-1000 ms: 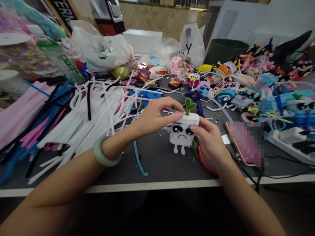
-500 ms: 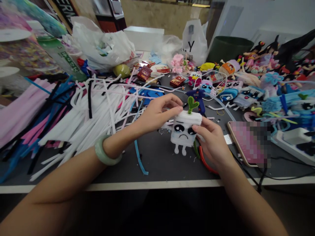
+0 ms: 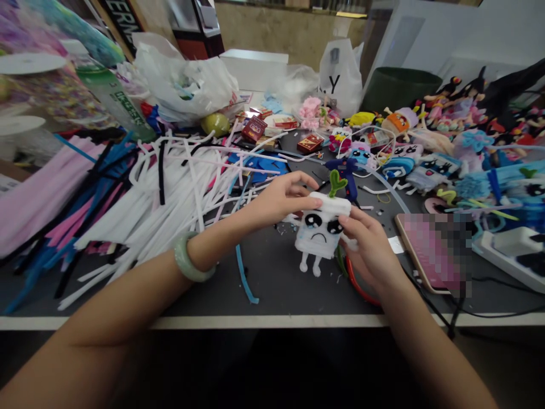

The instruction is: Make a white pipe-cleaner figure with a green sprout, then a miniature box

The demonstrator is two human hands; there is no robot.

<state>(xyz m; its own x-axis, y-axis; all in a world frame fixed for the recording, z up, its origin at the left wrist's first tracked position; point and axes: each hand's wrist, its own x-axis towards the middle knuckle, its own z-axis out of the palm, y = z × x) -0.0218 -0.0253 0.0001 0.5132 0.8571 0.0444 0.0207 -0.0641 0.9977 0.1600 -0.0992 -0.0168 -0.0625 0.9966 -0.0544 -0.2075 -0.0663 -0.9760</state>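
A white fuzzy figure (image 3: 317, 241) with big black eyes, a frowning mouth and two short legs is held upright above the grey table. A green heart-shaped sprout (image 3: 336, 183) stands on its top. My left hand (image 3: 283, 197), below a pale green bangle (image 3: 191, 258) on the wrist, grips the figure's upper left corner with thumb and fingers. My right hand (image 3: 368, 244) grips its right side, thumb on the front by the eye. The fingers behind the figure are partly hidden.
White, pink, blue and black fuzzy stems (image 3: 162, 193) lie heaped at the left. Behind the figure is a dark blue glue gun (image 3: 347, 176). To the right are a phone (image 3: 428, 253), a white power strip (image 3: 511, 250) and several finished dolls (image 3: 434, 170). Red-handled pliers (image 3: 360, 287) lie by my right hand.
The figure has tilted slightly, its legs shifting a little to the left and down. Both hands keep hold of it. The whole view has shifted slightly.
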